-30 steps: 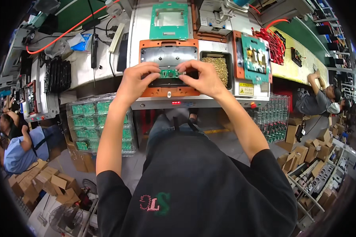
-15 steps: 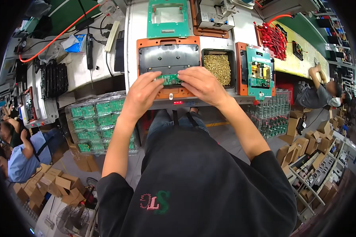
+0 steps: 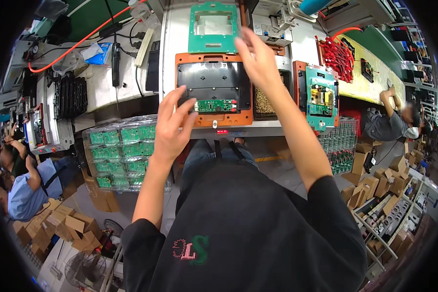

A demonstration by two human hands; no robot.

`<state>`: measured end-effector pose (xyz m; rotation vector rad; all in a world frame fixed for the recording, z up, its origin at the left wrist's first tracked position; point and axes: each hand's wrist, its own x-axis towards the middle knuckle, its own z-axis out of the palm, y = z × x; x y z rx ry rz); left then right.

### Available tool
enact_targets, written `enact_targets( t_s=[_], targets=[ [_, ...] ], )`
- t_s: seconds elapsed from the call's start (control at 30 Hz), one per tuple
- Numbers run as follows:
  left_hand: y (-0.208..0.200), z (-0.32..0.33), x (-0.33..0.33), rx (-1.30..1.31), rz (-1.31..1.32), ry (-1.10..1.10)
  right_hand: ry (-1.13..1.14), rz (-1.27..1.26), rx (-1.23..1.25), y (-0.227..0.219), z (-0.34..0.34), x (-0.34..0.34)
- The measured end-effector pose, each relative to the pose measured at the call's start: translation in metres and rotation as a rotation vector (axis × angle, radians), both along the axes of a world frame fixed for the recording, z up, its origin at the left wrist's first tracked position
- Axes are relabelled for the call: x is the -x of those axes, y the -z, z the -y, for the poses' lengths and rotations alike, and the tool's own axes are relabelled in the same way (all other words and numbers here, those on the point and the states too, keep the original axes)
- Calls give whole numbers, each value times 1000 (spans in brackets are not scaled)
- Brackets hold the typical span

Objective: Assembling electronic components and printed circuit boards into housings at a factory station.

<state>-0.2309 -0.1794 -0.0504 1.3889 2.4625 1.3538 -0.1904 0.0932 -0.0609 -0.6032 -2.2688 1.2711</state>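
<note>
A small green circuit board [image 3: 217, 105] lies along the near edge of a black plastic housing [image 3: 209, 79], which sits in an orange fixture [image 3: 233, 118] in front of me. My left hand [image 3: 173, 125] is open beside the board's left end, its fingers apart and curved; whether a fingertip touches the board I cannot tell. Farther off, my right hand [image 3: 262, 61] has its fingers stretched out, slightly blurred and holding nothing. Its fingertips are at the right edge of a green frame plate [image 3: 198, 39] with a rectangular opening, beyond the fixture.
My right forearm partly covers a tray of small brass-coloured pieces [image 3: 265, 103]. A second orange fixture [image 3: 301, 90] holds a green plate with a populated board. Red wired parts [image 3: 337, 59] lie farther right. Stacked clear trays of green boards [image 3: 119, 151] stand lower left. Other people work at both sides.
Both hands have come off the circuit board. My right hand has moved away and up to the green frame plate; my left has drawn slightly left. The whole view has shifted a little.
</note>
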Motion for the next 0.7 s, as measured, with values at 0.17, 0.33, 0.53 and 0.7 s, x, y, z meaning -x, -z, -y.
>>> enact_targets(
  t_s=[0.17, 0.33, 0.53, 0.7],
  targets=[
    [-28, -20, 3, -302, 676, -87, 107, -80, 792, 3, -36, 69],
    [-44, -12, 8, -485, 1359, -23, -213, -157, 375, -25, 24, -42],
    [-11, 5, -36, 172, 334, -353, -357, 17, -320, 8, 67, -116],
    [9, -18, -70, 132, -62, -186, -341, 103, -420, 30, 74, -125]
  ],
)
